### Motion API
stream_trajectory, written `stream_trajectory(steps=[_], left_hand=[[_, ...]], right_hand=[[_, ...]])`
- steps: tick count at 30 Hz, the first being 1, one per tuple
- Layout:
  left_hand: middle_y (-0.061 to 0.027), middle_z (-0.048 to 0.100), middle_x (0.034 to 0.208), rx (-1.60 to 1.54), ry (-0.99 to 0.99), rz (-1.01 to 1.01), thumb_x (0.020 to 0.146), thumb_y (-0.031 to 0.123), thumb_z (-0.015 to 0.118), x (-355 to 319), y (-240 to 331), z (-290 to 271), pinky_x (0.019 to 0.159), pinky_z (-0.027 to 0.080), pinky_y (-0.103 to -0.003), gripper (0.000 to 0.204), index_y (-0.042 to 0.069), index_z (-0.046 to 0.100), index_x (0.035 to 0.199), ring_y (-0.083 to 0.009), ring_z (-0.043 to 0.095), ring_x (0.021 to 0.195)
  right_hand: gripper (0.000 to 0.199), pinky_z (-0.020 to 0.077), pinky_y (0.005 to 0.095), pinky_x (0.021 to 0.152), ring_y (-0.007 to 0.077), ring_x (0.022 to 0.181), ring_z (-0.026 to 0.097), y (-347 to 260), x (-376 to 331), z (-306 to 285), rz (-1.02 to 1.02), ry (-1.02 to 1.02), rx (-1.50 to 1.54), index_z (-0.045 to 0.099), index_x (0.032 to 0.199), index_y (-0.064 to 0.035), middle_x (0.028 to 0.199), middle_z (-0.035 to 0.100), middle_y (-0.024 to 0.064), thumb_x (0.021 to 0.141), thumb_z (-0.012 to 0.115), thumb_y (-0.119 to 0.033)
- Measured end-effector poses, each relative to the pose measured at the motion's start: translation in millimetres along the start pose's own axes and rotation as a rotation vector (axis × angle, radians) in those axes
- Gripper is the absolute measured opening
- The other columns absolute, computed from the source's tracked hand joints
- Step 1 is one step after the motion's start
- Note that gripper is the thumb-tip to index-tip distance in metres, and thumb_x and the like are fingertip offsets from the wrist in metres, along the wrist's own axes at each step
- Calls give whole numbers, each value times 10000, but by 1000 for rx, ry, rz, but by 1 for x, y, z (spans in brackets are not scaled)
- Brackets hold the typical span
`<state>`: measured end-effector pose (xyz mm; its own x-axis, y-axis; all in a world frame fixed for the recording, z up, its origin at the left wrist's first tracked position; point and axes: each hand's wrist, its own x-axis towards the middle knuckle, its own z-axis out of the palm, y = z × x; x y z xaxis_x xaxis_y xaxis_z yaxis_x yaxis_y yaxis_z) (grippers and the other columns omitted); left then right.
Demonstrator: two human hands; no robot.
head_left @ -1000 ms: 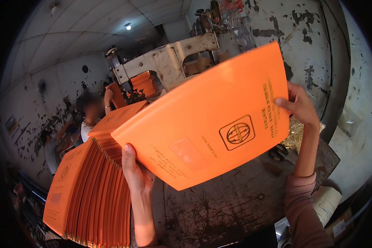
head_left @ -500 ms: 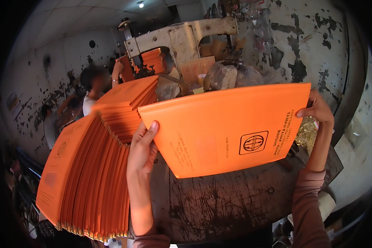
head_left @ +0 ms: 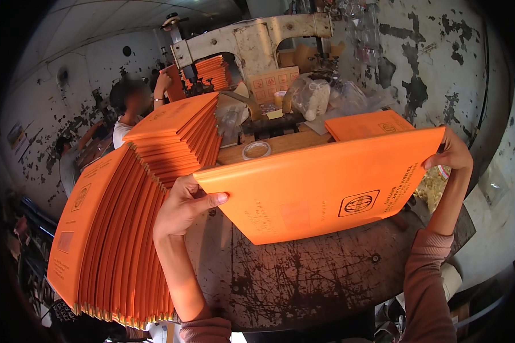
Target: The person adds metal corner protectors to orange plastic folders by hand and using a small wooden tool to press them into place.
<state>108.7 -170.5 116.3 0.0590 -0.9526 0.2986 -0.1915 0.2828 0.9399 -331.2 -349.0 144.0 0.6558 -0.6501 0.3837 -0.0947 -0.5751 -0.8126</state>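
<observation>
Between my two hands I hold an orange folder (head_left: 303, 194) with black print and a square emblem on its face. My left hand (head_left: 183, 206) pinches its left edge near the upper corner, thumb on the front. At the upper right corner my right hand (head_left: 452, 151) grips it the same way. The folder is raised over the worn table and tilted, its printed face toward me. Behind its top edge, another orange folder (head_left: 369, 124) lies on the far side of the table. Beside my left arm stands a long row of orange folders (head_left: 114, 240) packed together.
A second stack of orange folders (head_left: 177, 123) rises behind the row. A heavy metal press (head_left: 229, 40) spans the back, with a white tape roll (head_left: 256, 150) and plastic bags (head_left: 315, 97) by it. At the back left sits another person (head_left: 126, 108). The tabletop (head_left: 303, 280) is scratched.
The folder in my hands has dropped slightly and tipped flatter, showing the folder behind it and the tape roll. My left hand has shifted a little left, my right hand slightly right.
</observation>
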Motion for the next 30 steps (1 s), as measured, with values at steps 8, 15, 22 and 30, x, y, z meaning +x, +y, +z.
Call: stream_trajectory(steps=[8, 15, 22, 30], left_hand=[[-59, 640, 1048, 280, 19, 225, 772, 5, 637, -16, 42, 32, 825, 464, -278, 325, 12, 604, 1096, -137, 590, 945], [-141, 645, 1027, 725, -24, 704, 738, -1, 630, -25, 59, 48, 745, 519, -301, 292, -10, 610, 1029, -255, 646, 897], [-124, 663, 965, 846, 25, 941, 783, 129, 591, -28, 65, 50, 697, 502, -323, 231, 40, 627, 994, -254, 650, 850], [-11, 649, 950, 1353, 397, 1384, 778, 126, 631, -30, 37, 49, 823, 444, -348, 210, 222, 553, 948, -174, 608, 860]], right_hand=[[362, 471, 248, 686, 129, 721, 607, -22, -14, -6, 110, 1, -394, 655, 911, 44, 776, 664, 91, 594, 774, -83], [370, 486, 272, 755, 177, 852, 630, -7, -3, -7, -14, 74, -327, 658, 971, 22, 948, 672, 104, 603, 679, 0], [324, 466, 286, 824, 222, 940, 618, -22, -9, -5, -226, 227, -335, 643, 1005, 25, 1006, 656, 125, 687, 580, 14], [871, 332, 317, 998, 229, 1257, 384, 12, 17, 7, -439, 547, 107, 281, 1372, 14, 1385, 355, 178, 669, 694, -292]])
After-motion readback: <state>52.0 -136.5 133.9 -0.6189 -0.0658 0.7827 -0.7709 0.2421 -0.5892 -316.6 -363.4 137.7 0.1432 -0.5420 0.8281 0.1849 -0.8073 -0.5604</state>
